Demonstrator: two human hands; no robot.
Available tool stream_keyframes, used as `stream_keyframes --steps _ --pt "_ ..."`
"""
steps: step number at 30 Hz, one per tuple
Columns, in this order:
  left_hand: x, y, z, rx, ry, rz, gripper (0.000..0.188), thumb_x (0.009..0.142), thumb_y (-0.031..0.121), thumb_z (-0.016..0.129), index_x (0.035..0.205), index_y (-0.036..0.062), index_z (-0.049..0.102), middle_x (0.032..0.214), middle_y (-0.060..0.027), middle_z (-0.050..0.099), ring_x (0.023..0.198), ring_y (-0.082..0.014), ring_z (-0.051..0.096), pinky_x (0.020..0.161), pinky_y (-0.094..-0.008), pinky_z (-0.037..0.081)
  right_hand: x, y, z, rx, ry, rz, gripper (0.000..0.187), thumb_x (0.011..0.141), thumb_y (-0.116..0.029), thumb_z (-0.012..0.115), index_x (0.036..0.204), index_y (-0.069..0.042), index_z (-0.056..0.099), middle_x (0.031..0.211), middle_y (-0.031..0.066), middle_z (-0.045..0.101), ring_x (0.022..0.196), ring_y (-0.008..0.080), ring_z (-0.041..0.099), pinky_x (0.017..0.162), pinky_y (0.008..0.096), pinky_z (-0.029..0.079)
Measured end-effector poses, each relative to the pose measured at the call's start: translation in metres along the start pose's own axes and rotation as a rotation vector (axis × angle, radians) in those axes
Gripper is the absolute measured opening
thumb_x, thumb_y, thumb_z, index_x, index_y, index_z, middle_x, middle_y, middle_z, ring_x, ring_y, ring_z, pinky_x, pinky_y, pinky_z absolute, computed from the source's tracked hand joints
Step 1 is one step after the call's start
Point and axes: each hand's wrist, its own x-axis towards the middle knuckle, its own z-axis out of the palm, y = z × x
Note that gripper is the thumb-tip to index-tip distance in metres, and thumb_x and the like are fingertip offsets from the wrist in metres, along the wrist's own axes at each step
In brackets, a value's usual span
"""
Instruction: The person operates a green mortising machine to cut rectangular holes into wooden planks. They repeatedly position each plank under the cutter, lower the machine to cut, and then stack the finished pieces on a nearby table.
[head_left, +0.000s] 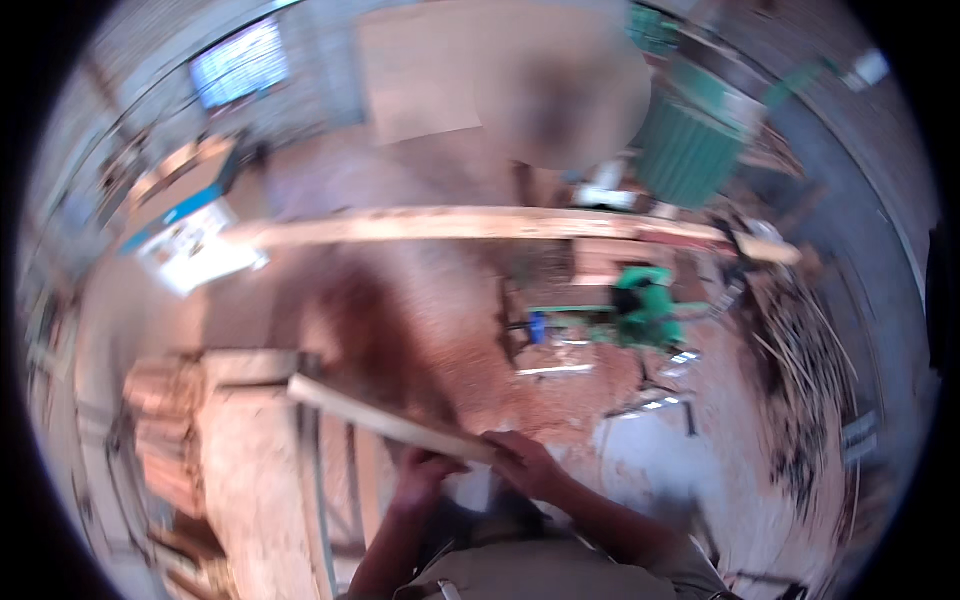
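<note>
Head view, motion-blurred throughout. Both hands grip one end of a pale wooden strip [385,420]: left hand [420,475] wrapped around it from below, right hand [530,462] closed over its near end from above, the two just beside each other. The strip is flat, narrow, straight-edged, light unfinished wood; it runs up and to the left from the hands, its far end over the edge of a work surface [250,460] left of the hands, whose top looks rough and dusted with sawdust. Further left of that surface, a stack of short reddish-brown wood pieces [160,430], blurred. Well beyond the hands, a long pale plank [480,225] lies crosswise, smooth-edged, bowed by the lens. Beyond and right of the hands, a green metal machine [645,305] stands on a floor [450,330] covered in reddish sawdust. Far right of the hands, a heap of thin curled wood offcuts [810,370]. Far left beyond the hands, a flat rectangular white-and-blue sheet or board [195,245] with small print, unreadable. Behind the plank, a large green ribbed cylinder-like housing [690,150].
</note>
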Motion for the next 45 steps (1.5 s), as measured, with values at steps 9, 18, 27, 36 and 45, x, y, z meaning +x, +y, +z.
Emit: stream_keyframes --steps 9,18,27,36,45 --pt "0.065 0.054 0.038 -0.250 0.097 0.174 0.037 0.083 0.024 0.060 0.114 0.0055 0.054 0.111 -0.0091 0.059 0.102 -0.0233 0.057 0.087 -0.0385 0.050 -0.033 0.002 -0.141 0.106 0.297 0.064 0.027 0.085 -0.013 0.061 0.109 -0.002 0.056 0.098 0.0072 0.059 0.086 0.0128 0.058 0.074 0.0274 0.049" --pt "0.237 0.072 0.072 -0.265 -0.023 0.253 0.039 0.090 0.025 0.053 0.114 -0.0042 0.047 0.119 -0.0144 0.053 0.118 -0.0216 0.046 0.106 -0.0352 0.031 -0.055 -0.002 -0.265 0.331 0.948 -0.008 0.016 0.088 -0.001 0.051 0.104 0.002 0.054 0.092 0.0095 0.061 0.077 0.0147 0.059 0.068 0.0296 0.050" --pt "0.409 0.047 0.092 -0.238 0.150 0.076 0.035 0.090 0.026 0.054 0.116 0.0019 0.049 0.112 -0.0099 0.057 0.106 -0.0197 0.054 0.093 -0.0333 0.044 -0.085 0.026 -0.271 0.386 1.160 0.310 0.019 0.090 -0.016 0.054 0.095 0.002 0.058 0.080 0.0054 0.062 0.068 0.0101 0.057 0.061 0.0239 0.048" --pt "0.437 0.018 0.120 -0.168 0.250 0.040 0.033 0.089 0.025 0.056 0.113 0.0023 0.051 0.105 -0.0086 0.060 0.097 -0.0197 0.058 0.087 -0.0322 0.048 -0.090 0.053 -0.305 0.446 1.166 0.354 0.019 0.090 -0.016 0.053 0.093 0.002 0.058 0.080 0.0064 0.062 0.067 0.0122 0.058 0.062 0.0262 0.049" --pt "0.440 -0.011 0.149 -0.148 0.268 0.061 0.030 0.087 0.016 0.055 0.112 0.0014 0.050 0.104 -0.0091 0.059 0.095 -0.0203 0.058 0.086 -0.0334 0.049 -0.084 0.081 -0.359 0.465 1.097 0.375 0.019 0.089 -0.015 0.054 0.095 0.003 0.057 0.082 0.0087 0.063 0.068 0.0145 0.060 0.064 0.0279 0.050"
